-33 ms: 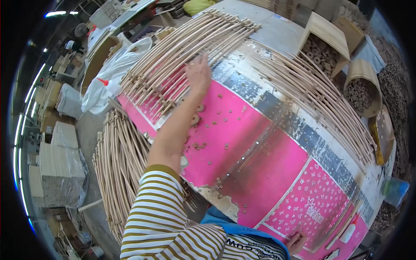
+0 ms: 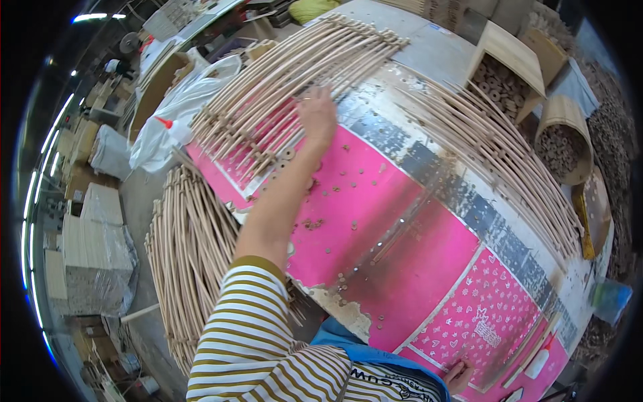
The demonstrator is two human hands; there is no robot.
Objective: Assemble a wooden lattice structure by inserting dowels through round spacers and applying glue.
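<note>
My left hand (image 2: 317, 119) reaches out over the table to the near right side of a layer of pale wooden rods (image 2: 268, 100). Its fingers are bent down around one of the rods, with the fingertips partly hidden. Small rings or beads sit along the rods, and several loose round wooden discs (image 2: 288, 153) lie by my left forearm. At the near table edge, low in the picture, my right hand (image 2: 459, 376) is curled over the patterned pink sheet (image 2: 479, 315). Whatever its fingers may hold does not show.
More wooden rods (image 2: 495, 147) lie along the far right of the table. A wooden box (image 2: 512, 57) and a round tub (image 2: 564, 137) hold wooden rings. Rods (image 2: 184, 268) are stacked below the table's left edge. Red-tipped white bottles (image 2: 538, 362) stand or lie at either side.
The whole view has shifted slightly to the right. My left hand stays at the rods, and my right hand has not visibly moved.
</note>
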